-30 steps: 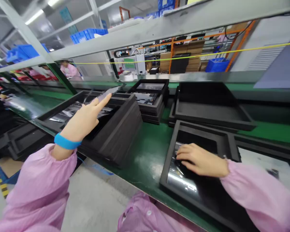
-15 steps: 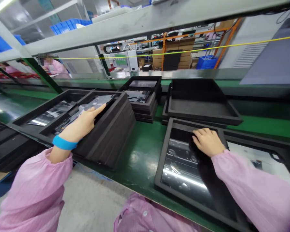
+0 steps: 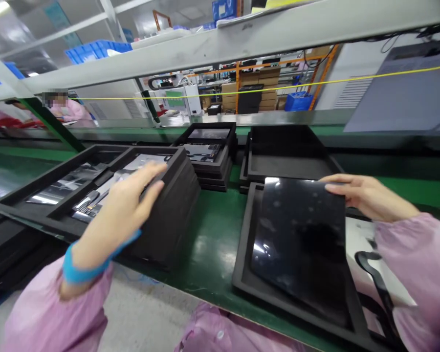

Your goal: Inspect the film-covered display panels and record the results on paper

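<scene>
My right hand [image 3: 363, 193] pinches a glossy black display panel [image 3: 300, 230] at its upper right corner. That edge is raised and the panel tilts in the left compartment of a black foam tray [image 3: 244, 259]. Over the left tray stack [image 3: 165, 210] is my left hand [image 3: 128, 200], thumb apart from the fingers, slightly blurred and holding nothing I can see. Beneath it, partly covered, lies a panel with a pale back [image 3: 106, 188] and small circuit parts. A clear-looking glossy sheet [image 3: 71, 181] lies in the neighbouring compartment.
An empty-looking foam tray [image 3: 286, 166] stands behind the right tray. Another stack of trays [image 3: 214, 168] with panels is at the back middle. A white beam [image 3: 190, 54] crosses above, with a yellow cord [image 3: 212, 94] beneath it. A person [image 3: 73, 110] sits far left.
My right hand has gripped the black panel's corner and raised its upper edge out of the tray. My left hand's pointing finger has drawn in beside the others, with the thumb now spread.
</scene>
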